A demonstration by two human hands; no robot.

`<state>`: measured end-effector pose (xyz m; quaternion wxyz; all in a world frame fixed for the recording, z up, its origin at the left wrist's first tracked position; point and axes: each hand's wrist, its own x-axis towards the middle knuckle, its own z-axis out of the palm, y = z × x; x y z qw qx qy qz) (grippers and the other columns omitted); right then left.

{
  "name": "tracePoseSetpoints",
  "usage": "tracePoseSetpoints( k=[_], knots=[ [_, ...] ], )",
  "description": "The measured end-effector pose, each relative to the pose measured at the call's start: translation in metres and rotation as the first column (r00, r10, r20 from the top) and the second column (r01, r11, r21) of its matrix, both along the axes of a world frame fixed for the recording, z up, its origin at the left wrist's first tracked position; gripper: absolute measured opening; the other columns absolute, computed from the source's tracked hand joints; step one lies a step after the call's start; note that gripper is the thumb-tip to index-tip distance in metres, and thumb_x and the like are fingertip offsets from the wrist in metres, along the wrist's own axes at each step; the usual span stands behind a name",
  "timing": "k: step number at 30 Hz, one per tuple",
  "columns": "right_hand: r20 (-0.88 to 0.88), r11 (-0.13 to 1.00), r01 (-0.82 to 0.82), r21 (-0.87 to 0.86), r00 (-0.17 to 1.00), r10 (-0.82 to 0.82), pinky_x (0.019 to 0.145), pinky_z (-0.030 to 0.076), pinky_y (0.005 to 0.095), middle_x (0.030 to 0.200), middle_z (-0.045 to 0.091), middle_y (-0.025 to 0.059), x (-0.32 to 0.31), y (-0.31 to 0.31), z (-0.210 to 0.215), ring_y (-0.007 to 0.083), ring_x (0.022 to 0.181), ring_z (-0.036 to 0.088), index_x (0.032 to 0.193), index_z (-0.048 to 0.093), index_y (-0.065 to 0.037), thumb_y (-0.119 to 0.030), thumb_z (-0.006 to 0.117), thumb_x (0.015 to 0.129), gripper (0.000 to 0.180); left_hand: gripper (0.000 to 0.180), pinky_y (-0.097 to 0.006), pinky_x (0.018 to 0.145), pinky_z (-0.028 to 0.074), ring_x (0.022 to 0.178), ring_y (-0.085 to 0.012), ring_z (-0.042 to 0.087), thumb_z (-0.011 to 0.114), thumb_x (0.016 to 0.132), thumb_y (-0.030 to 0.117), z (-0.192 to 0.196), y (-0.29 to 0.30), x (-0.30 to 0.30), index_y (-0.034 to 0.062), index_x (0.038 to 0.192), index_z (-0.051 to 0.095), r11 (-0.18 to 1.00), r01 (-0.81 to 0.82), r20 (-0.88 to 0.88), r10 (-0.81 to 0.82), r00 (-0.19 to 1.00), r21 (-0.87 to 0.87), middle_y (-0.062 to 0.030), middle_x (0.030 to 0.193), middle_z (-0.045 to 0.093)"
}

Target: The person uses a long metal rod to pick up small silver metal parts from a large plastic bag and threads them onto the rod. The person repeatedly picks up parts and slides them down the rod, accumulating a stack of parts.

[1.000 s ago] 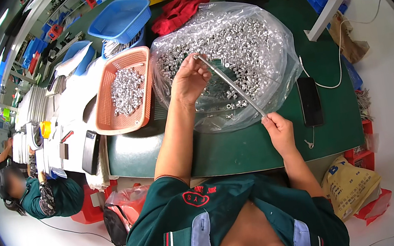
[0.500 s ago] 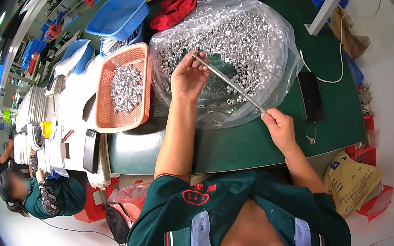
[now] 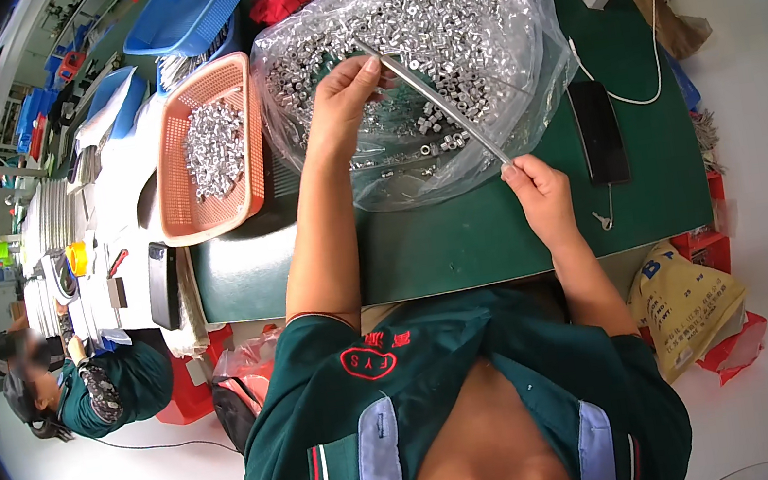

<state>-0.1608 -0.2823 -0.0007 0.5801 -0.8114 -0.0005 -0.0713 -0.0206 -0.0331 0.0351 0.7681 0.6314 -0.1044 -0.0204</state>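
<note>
The right hand [image 3: 543,196] pinches the near right end of a slender metal rod [image 3: 446,109] between thumb and fingers. The rod slants toward the far left, above an open clear plastic bag [image 3: 416,190] of small metal fittings [image 3: 492,18]. The left hand [image 3: 343,103] lies beside the rod's far portion, fingers curled; whether they grip it cannot be told. Left of the bag, a salmon-coloured basket [image 3: 251,165] holds similar pieces; right, a black phone [image 3: 598,133] rests on the green table [image 3: 463,246].

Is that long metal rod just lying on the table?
No, the right hand grips the metal rod by its near end, in front of the person.
</note>
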Motion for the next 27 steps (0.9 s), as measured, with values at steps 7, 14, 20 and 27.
tracePoseSetpoints(
  k=[7, 14, 20, 27],
  knots=[
    [-0.033, 1.000, 0.024, 0.021, 0.999, -0.023, 0.054, 0.034, 0.0211, 0.064, 0.047, -0.0042, 0.001, 0.000, 0.003, 0.0027, 0.061, 0.040, 0.085, 0.062, 0.001, -0.015, 0.062, 0.092, 0.018, 0.023, -0.034, 0.076, 0.050, 0.083, -0.0247, 0.064, 0.073, 0.073, 0.011, -0.009, -0.009, -0.020, 0.0039, 0.094, 0.068, 0.578, -0.031, 0.210, -0.245, 0.946, 0.815, -0.0114, 0.090, 0.065],
    [-0.025, 0.999, 0.035, 0.035, 0.999, -0.035, 0.052, 0.033, 0.0219, 0.062, 0.046, -0.0036, 0.000, 0.001, 0.003, 0.0031, 0.059, 0.038, 0.084, 0.061, 0.001, -0.015, 0.063, 0.091, 0.018, 0.019, -0.041, 0.078, 0.049, 0.089, -0.0332, 0.061, 0.068, 0.074, 0.010, -0.019, -0.028, -0.025, 0.0054, 0.093, 0.067, 0.461, -0.169, 0.332, -0.298, 0.895, 0.871, -0.0137, 0.088, 0.063],
    [-0.001, 0.999, 0.038, 0.023, 0.999, -0.038, 0.049, 0.034, 0.0240, 0.059, 0.046, -0.0006, 0.000, 0.001, 0.001, 0.0044, 0.056, 0.038, 0.083, 0.060, 0.001, -0.014, 0.064, 0.090, 0.017, 0.018, -0.044, 0.078, 0.050, 0.089, -0.0350, 0.061, 0.066, 0.075, 0.010, -0.030, -0.043, -0.028, 0.0057, 0.093, 0.067, 0.390, -0.267, 0.395, -0.299, 0.869, 0.881, -0.0147, 0.088, 0.062],
    [-0.006, 0.998, 0.050, 0.030, 0.999, -0.050, 0.049, 0.034, 0.0247, 0.058, 0.045, 0.0007, 0.001, 0.001, 0.003, 0.0052, 0.055, 0.038, 0.083, 0.059, 0.002, -0.013, 0.064, 0.090, 0.017, 0.020, -0.039, 0.074, 0.050, 0.084, -0.0325, 0.062, 0.068, 0.078, 0.010, -0.023, -0.035, -0.024, 0.0042, 0.097, 0.066, 0.557, -0.200, 0.367, -0.207, 0.907, 0.806, -0.0155, 0.087, 0.063]
  ],
)
